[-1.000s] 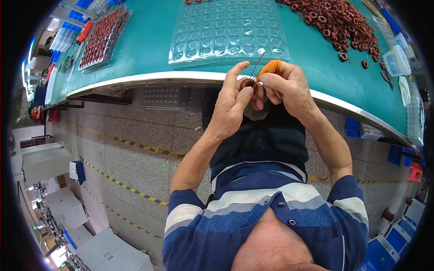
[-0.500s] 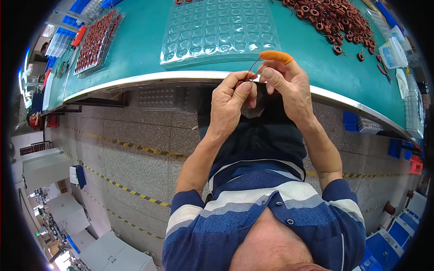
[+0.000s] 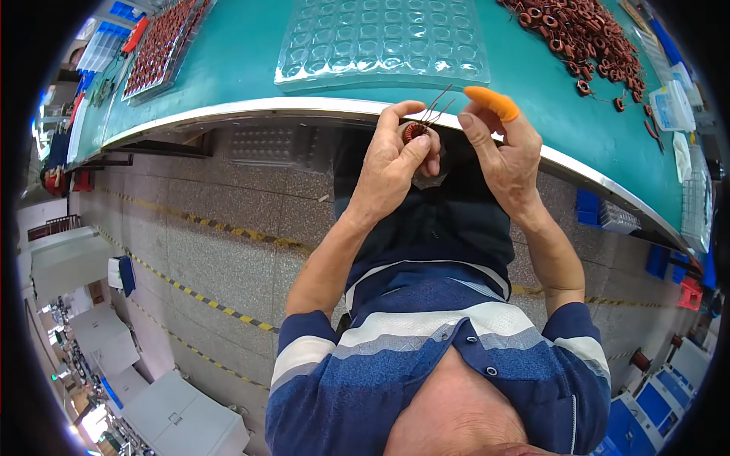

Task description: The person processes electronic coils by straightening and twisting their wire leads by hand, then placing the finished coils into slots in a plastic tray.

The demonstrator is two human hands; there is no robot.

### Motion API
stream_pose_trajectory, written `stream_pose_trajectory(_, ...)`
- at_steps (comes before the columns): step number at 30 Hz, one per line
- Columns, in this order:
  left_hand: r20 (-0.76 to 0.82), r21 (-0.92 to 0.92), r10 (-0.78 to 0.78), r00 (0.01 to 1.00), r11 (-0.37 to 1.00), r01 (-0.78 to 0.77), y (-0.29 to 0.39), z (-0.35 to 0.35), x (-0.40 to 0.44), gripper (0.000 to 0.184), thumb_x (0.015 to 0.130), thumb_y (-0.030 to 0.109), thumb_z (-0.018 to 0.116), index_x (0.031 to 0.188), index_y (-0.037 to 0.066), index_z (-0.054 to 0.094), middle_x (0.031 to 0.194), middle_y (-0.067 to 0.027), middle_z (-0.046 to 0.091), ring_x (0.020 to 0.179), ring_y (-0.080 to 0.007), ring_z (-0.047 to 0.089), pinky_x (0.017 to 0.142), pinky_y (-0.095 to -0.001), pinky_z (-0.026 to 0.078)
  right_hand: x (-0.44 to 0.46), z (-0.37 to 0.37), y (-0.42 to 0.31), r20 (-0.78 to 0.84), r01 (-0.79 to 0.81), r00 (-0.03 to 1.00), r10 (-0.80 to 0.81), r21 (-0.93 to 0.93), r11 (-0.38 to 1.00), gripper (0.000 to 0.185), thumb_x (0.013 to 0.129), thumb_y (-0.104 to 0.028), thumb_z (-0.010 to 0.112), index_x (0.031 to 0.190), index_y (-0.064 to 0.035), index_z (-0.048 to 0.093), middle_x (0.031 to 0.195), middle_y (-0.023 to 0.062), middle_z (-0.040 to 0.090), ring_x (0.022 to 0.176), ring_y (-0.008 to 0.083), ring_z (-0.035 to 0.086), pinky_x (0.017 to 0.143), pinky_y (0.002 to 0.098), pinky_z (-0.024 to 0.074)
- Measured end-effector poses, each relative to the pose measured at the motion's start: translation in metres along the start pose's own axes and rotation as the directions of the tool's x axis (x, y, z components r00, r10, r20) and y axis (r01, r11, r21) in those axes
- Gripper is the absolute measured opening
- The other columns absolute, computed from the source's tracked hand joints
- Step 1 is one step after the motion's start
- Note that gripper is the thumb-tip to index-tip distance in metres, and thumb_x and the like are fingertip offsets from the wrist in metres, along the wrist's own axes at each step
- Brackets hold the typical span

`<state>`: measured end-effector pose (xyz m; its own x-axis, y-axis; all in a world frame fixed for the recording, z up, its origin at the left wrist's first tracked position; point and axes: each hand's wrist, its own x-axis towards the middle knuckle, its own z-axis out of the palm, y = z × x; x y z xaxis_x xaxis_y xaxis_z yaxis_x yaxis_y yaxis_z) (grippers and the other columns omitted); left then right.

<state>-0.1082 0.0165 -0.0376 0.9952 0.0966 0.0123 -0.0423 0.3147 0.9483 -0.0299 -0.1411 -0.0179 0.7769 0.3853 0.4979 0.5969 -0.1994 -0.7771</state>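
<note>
My left hand (image 3: 397, 161) holds a small ring-shaped coil (image 3: 414, 133) wound with reddish-brown wire, pinched between thumb and fingers just in front of the table edge. Thin wire leads (image 3: 436, 106) stick up from the coil towards the right. To the right of it is my right hand (image 3: 505, 156), apart from the coil and its leads, with thumb and index finger spread and nothing seen between them. An orange finger cot (image 3: 492, 102) covers its index finger. The other fingers of this hand are partly hidden.
A clear plastic tray (image 3: 380, 45) with round pockets lies on the green table (image 3: 236, 57). Many similar coils (image 3: 574, 38) are heaped at the right, near pliers (image 3: 653, 135) and a plastic tub (image 3: 672, 108). A filled coil tray (image 3: 163, 49) lies at the left.
My right hand has moved right, away from the coil and its wires. The leads now stand free, and the coil shows more fully in my left hand.
</note>
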Motion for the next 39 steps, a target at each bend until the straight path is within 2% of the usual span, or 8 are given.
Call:
stream_pose_trajectory(5,-0.008,0.074,0.047,0.999,0.996,-0.046,0.005,0.004,-0.002,0.038,0.096,0.006,0.046,0.130,-0.004,0.033,0.083,-0.0060,0.056,0.070,-0.0119,0.056,0.065,-0.0249,0.047,0.014,0.005,-0.012,0.268,-0.268,0.947,0.176,0.359,0.894,0.025,0.089,-0.006,0.067,0.110,0.0034,0.061,0.082,0.0056,0.066,0.073,0.0089,0.062,0.066,0.0225,0.0509)
stream_pose_trajectory(8,0.042,0.141,0.065,0.997,0.988,-0.070,0.010,-0.007,-0.001,0.043,0.096,0.004,0.045,0.136,0.000,0.029,0.089,-0.0081,0.056,0.075,-0.0130,0.057,0.068,-0.0264,0.048,0.029,0.005,-0.015,0.361,-0.295,0.913,0.192,0.256,0.921,0.020,0.090,-0.009,0.067,0.105,0.0033,0.063,0.083,0.0063,0.068,0.075,0.0097,0.063,0.069,0.0242,0.0516)
stream_pose_trajectory(14,0.064,0.177,0.084,0.994,0.980,-0.094,0.038,-0.024,0.023,0.050,0.094,0.004,0.048,0.139,0.002,0.025,0.099,-0.0113,0.057,0.083,-0.0135,0.057,0.073,-0.0269,0.047,0.079,0.009,-0.017,0.531,-0.396,0.833,0.152,0.381,0.836,0.018,0.091,-0.012,0.066,0.102,0.0016,0.064,0.082,0.0052,0.066,0.073,0.0087,0.062,0.065,0.0230,0.0506)
stream_pose_trajectory(16,0.087,0.316,0.303,0.949,0.895,-0.315,0.034,-0.037,0.041,0.053,0.096,0.013,0.054,0.139,0.002,0.026,0.103,-0.0131,0.057,0.085,-0.0175,0.058,0.079,-0.0316,0.049,0.101,0.014,-0.017,0.554,-0.383,0.821,0.138,0.355,0.853,0.017,0.091,-0.011,0.065,0.101,0.0019,0.065,0.081,0.0052,0.065,0.072,0.0086,0.061,0.064,0.0226,0.0501)
stream_pose_trajectory(19,-0.030,0.644,0.643,0.766,0.598,-0.477,0.027,-0.052,0.066,0.046,0.090,0.009,0.063,0.130,-0.002,0.041,0.104,-0.0161,0.058,0.089,-0.0232,0.060,0.078,-0.0369,0.049,0.161,0.023,-0.003,0.451,-0.290,0.877,0.167,0.218,0.932,0.018,0.088,-0.012,0.067,0.100,0.0011,0.066,0.076,0.0032,0.064,0.068,0.0075,0.058,0.060,0.0226,0.0483)
stream_pose_trajectory(22,-0.050,0.887,0.646,0.762,0.379,-0.263,0.014,-0.067,0.086,0.040,0.085,0.003,0.065,0.121,-0.002,0.050,0.104,-0.0185,0.058,0.090,-0.0296,0.060,0.078,-0.0368,0.049,0.250,0.053,0.060,0.258,-0.015,0.966,0.002,0.049,0.999,0.019,0.092,-0.017,0.064,0.101,-0.0016,0.067,0.073,0.0010,0.062,0.064,0.0055,0.054,0.058,0.0210,0.0441)
stream_pose_trajectory(28,-0.081,0.886,0.611,0.788,0.406,-0.224,0.027,-0.060,0.087,0.030,0.079,0.002,0.067,0.108,0.000,0.059,0.103,-0.0183,0.058,0.091,-0.0354,0.059,0.078,-0.0397,0.049,0.314,0.096,0.129,0.323,0.027,0.946,0.013,-0.120,0.992,0.024,0.091,-0.022,0.059,0.100,-0.0002,0.065,0.073,0.0042,0.061,0.065,0.0097,0.054,0.060,0.0274,0.0441)
stream_pose_trajectory(39,-0.076,0.872,0.664,0.744,0.406,-0.274,0.029,-0.060,0.084,0.022,0.082,0.001,0.063,0.103,0.001,0.058,0.100,-0.0143,0.056,0.092,-0.0317,0.059,0.079,-0.0384,0.050,0.312,0.116,0.149,0.234,0.073,0.970,-0.067,-0.018,0.997,0.019,0.090,-0.013,0.063,0.103,0.0006,0.066,0.075,0.0022,0.060,0.065,0.0085,0.052,0.059,0.0255,0.0433)
